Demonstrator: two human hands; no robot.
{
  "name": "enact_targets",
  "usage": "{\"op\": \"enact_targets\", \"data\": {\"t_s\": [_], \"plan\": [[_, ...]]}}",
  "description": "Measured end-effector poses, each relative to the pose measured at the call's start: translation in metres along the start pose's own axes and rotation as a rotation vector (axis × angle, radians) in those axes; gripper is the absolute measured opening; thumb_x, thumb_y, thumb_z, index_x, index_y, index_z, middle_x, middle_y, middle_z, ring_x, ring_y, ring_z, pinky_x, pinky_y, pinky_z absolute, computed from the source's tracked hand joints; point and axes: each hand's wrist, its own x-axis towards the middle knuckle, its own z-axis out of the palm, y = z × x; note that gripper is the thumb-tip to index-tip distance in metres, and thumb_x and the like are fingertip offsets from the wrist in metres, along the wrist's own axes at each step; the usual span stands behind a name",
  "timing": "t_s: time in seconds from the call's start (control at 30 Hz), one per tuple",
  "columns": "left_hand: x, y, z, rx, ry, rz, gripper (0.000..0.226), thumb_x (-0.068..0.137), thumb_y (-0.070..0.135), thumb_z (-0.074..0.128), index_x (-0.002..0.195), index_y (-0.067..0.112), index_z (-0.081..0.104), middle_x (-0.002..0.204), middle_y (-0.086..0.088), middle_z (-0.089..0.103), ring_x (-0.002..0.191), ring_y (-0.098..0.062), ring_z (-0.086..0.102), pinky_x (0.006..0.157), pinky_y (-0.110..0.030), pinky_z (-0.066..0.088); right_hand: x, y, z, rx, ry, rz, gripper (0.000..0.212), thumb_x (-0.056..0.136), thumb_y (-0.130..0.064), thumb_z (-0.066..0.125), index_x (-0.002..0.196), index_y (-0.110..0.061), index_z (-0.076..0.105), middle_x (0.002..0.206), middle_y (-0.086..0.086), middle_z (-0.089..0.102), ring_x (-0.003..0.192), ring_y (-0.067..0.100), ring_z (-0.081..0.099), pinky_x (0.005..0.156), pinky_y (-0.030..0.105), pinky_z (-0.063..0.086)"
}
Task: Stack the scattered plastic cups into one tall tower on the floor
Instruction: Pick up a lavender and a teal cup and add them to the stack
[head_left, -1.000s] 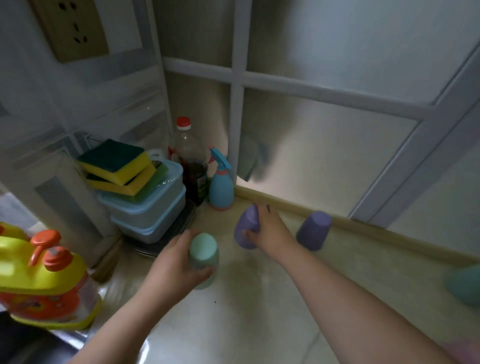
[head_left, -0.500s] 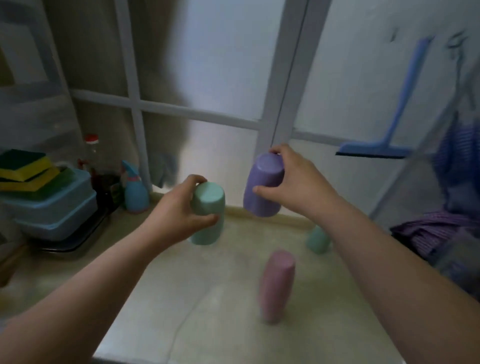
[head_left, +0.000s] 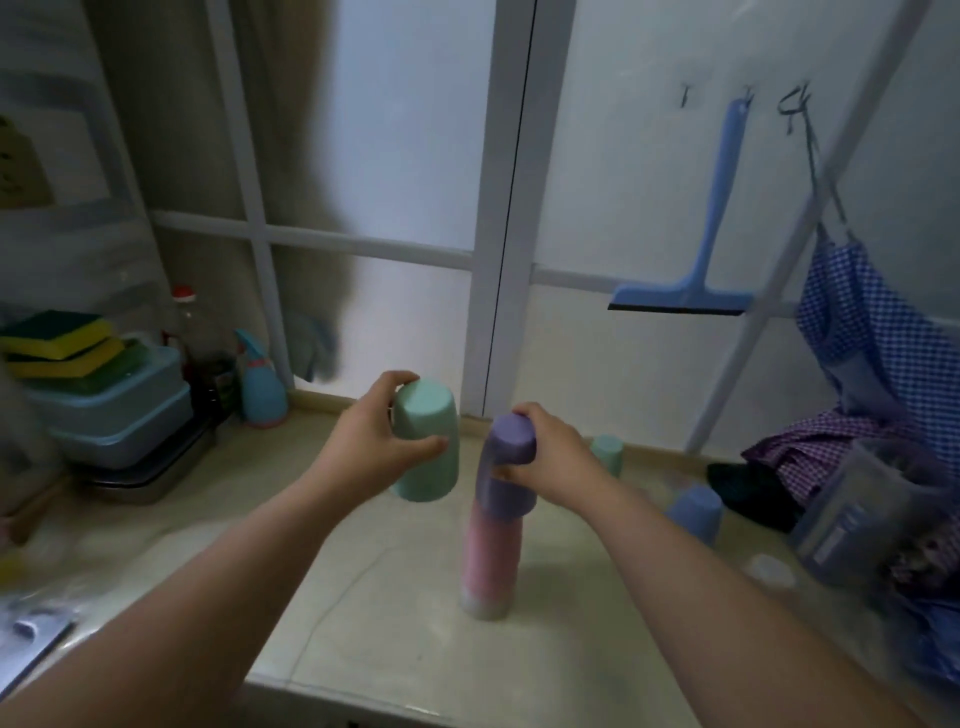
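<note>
A tower of upside-down cups (head_left: 488, 566) stands on the pale floor, pink in the middle with a whitish rim at the bottom. On top of it sits a purple cup (head_left: 506, 467), and my right hand (head_left: 545, 452) grips it from the right. My left hand (head_left: 371, 449) holds a mint green cup (head_left: 427, 441) upside down in the air, just left of the tower's top. A second mint cup (head_left: 609, 453) stands behind my right wrist. A blue cup (head_left: 696, 512) stands on the floor to the right.
Stacked blue containers (head_left: 119, 415) with sponges, a dark bottle (head_left: 200, 358) and a blue spray bottle (head_left: 260, 387) fill the left corner. Frosted glass doors (head_left: 415, 182) close the back. A squeegee (head_left: 691, 291) hangs right; checked cloth and a clear box (head_left: 862, 514) crowd the right floor.
My right hand has carried the purple cup down from the air onto the pink tower. My left hand with the mint cup has drifted closer to the tower. The view shifted right.
</note>
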Motion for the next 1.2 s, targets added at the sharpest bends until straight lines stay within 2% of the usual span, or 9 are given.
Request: {"op": "enact_targets", "data": {"t_s": [0.07, 0.2, 0.33, 0.47, 0.6, 0.73, 0.97, 1.1, 1.2], "plan": [[-0.004, -0.006, 0.001, -0.003, 0.013, -0.001, 0.064, 0.063, 0.019, 0.08, 0.117, 0.025, 0.047, 0.106, -0.002, 0.058, 0.095, -0.02, 0.057, 0.073, -0.025, 0.045, 0.008, 0.01, 0.012, 0.014, -0.014, 0.009, 0.071, 0.065, -0.025, 0.079, 0.126, -0.015, 0.044, 0.128, 0.01, 0.056, 0.114, 0.027, 0.053, 0.091, 0.031, 0.042], [-0.005, -0.019, 0.003, 0.012, 0.052, -0.033, 0.067, 0.061, 0.021, 0.081, 0.119, 0.026, 0.048, 0.114, -0.004, 0.057, 0.099, -0.021, 0.054, 0.083, -0.035, 0.049, 0.01, 0.032, 0.036, 0.033, -0.121, 0.049, 0.075, 0.066, -0.026, 0.08, 0.131, -0.016, 0.043, 0.135, 0.008, 0.052, 0.123, 0.026, 0.049, 0.099, 0.031, 0.04], [-0.004, -0.026, 0.011, -0.036, 0.025, -0.062, 0.063, 0.063, 0.018, 0.08, 0.117, 0.026, 0.049, 0.111, -0.003, 0.059, 0.097, -0.02, 0.055, 0.079, -0.033, 0.049, 0.005, 0.04, 0.042, 0.071, -0.131, 0.078, 0.095, 0.065, -0.029, 0.081, 0.142, -0.02, 0.026, 0.146, 0.007, 0.041, 0.13, 0.025, 0.042, 0.105, 0.033, 0.037], [0.016, -0.01, 0.017, -0.048, 0.013, -0.026, 0.063, 0.066, 0.017, 0.079, 0.12, 0.024, 0.046, 0.11, -0.004, 0.056, 0.098, -0.022, 0.055, 0.081, -0.034, 0.048, 0.002, 0.045, 0.023, 0.025, -0.185, 0.094, 0.113, 0.061, -0.039, 0.082, 0.146, -0.025, 0.009, 0.146, 0.007, 0.04, 0.128, 0.025, 0.044, 0.104, 0.035, 0.04], [0.044, 0.014, 0.03, -0.018, -0.046, 0.064, 0.063, 0.067, 0.021, 0.078, 0.121, 0.025, 0.045, 0.11, 0.0, 0.054, 0.096, -0.02, 0.054, 0.079, -0.034, 0.048, -0.007, 0.06, -0.005, -0.096, -0.159, 0.132, 0.096, 0.067, -0.04, 0.078, 0.142, -0.015, 0.023, 0.137, 0.008, 0.047, 0.12, 0.021, 0.049, 0.096, 0.027, 0.039], [0.058, 0.024, 0.063, 0.002, -0.136, 0.099, 0.064, 0.066, 0.02, 0.078, 0.121, 0.02, 0.046, 0.11, -0.001, 0.055, 0.097, -0.019, 0.053, 0.083, -0.032, 0.048, -0.015, 0.07, -0.02, -0.09, -0.112, 0.177, 0.084, 0.071, -0.039, 0.076, 0.139, -0.018, 0.031, 0.13, 0.003, 0.05, 0.111, 0.017, 0.052, 0.091, 0.025, 0.04], [0.049, -0.021, 0.101, 0.057, -0.343, 0.056, 0.066, 0.065, 0.018, 0.078, 0.122, 0.018, 0.045, 0.12, -0.009, 0.058, 0.107, -0.025, 0.055, 0.092, -0.039, 0.048, -0.028, 0.085, -0.011, -0.092, -0.12, 0.23, 0.071, 0.076, -0.039, 0.071, 0.135, -0.02, 0.036, 0.114, -0.003, 0.05, 0.096, 0.011, 0.049, 0.087, 0.025, 0.043], [0.058, -0.02, 0.095, 0.121, -0.319, 0.144, 0.069, 0.071, 0.033, 0.073, 0.128, 0.017, 0.039, 0.125, -0.006, 0.05, 0.115, -0.021, 0.049, 0.099, -0.035, 0.042, -0.027, 0.092, -0.008, -0.084, -0.125, 0.299, 0.07, 0.078, -0.04, 0.068, 0.136, -0.022, 0.035, 0.116, -0.003, 0.05, 0.096, 0.01, 0.049, 0.083, 0.023, 0.04], [0.08, -0.006, 0.081, 0.129, -0.204, 0.282, 0.05, 0.079, 0.034, 0.065, 0.122, 0.016, 0.046, 0.118, -0.005, 0.055, 0.106, -0.02, 0.054, 0.09, -0.032, 0.044, -0.019, 0.091, -0.011, -0.091, -0.078, 0.318, 0.065, 0.079, -0.04, 0.067, 0.134, -0.02, 0.038, 0.107, -0.006, 0.048, 0.095, 0.011, 0.05, 0.085, 0.024, 0.043]]}}
